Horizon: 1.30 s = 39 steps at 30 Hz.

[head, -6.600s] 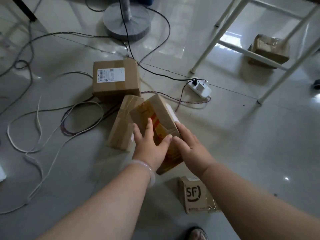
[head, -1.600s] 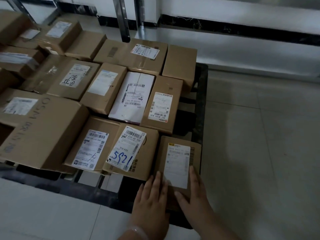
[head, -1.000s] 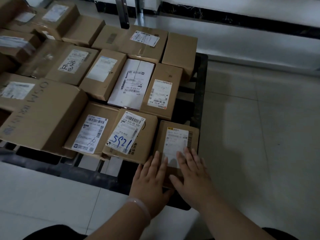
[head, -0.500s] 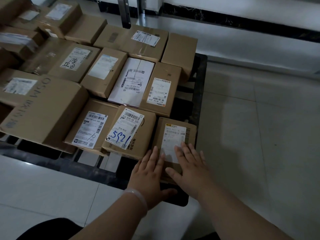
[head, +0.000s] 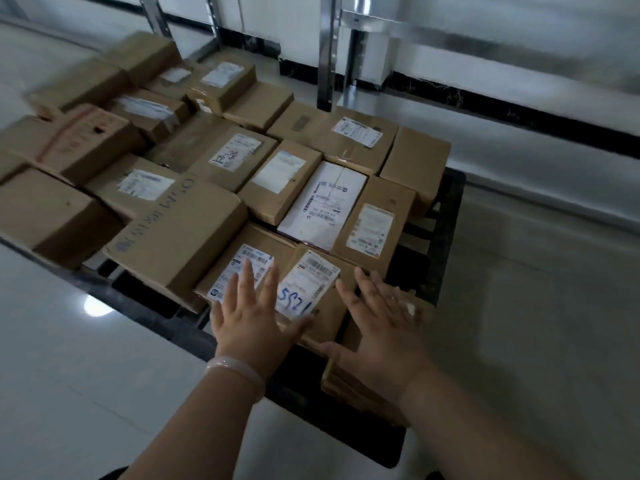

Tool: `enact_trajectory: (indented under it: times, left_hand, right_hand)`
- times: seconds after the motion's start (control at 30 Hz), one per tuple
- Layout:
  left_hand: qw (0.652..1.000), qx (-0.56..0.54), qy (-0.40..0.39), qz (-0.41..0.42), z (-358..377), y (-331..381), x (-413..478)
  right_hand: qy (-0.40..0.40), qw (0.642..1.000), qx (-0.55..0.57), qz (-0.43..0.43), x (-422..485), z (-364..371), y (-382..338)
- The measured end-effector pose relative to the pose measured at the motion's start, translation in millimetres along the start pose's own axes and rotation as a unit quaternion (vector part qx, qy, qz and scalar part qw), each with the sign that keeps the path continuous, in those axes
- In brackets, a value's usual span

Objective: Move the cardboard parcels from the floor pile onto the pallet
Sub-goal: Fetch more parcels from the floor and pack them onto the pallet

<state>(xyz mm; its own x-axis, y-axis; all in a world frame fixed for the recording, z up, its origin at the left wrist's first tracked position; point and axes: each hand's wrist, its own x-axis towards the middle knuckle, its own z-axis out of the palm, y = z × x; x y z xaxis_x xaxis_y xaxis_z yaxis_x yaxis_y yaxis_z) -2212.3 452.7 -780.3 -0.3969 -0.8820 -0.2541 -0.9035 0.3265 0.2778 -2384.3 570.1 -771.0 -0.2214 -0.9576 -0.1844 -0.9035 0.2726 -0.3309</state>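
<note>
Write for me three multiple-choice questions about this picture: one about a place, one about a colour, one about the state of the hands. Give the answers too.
1. Where does the parcel under the right hand sit?
A) at the near right corner of the pallet
B) on the bare floor
C) on a shelf

2. What colour is the handwritten number on the label between the hands?
A) red
B) blue
C) green

3. How are the left hand and the right hand?
A) both open, fingers spread
B) both curled round a parcel
C) both made into fists

Answers: 1 A, the black pallet shows beside and in front of it. 2 B, the digits are in blue ink. 3 A, the fingers lie straight and grip nothing.
</note>
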Motion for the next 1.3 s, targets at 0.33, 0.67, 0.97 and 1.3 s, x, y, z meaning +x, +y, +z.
enact_trajectory:
  times: [0.33,0.67,0.97,1.3]
  left_hand:
    - [0.992,-0.004,0.07,-0.101,-145,-77,-41]
    - [0.988,-0.011,0.047,-0.15,-328,-61,-191]
    - [0.954,-0.05,0.099,-0.279,-455,-63,-404]
    - [0.859,-0.108,0.122,-0.486,-460,-158,-653]
  right_hand:
    - [-0.07,0.985,-0.052,-0.151,59,-93,-143]
    - [-0.139,0.959,-0.079,-0.235,-32,-270,-264]
    - [-0.179,0.903,-0.115,-0.373,-166,-376,-399]
    - [-0.229,0.76,-0.208,-0.572,-308,-332,-606]
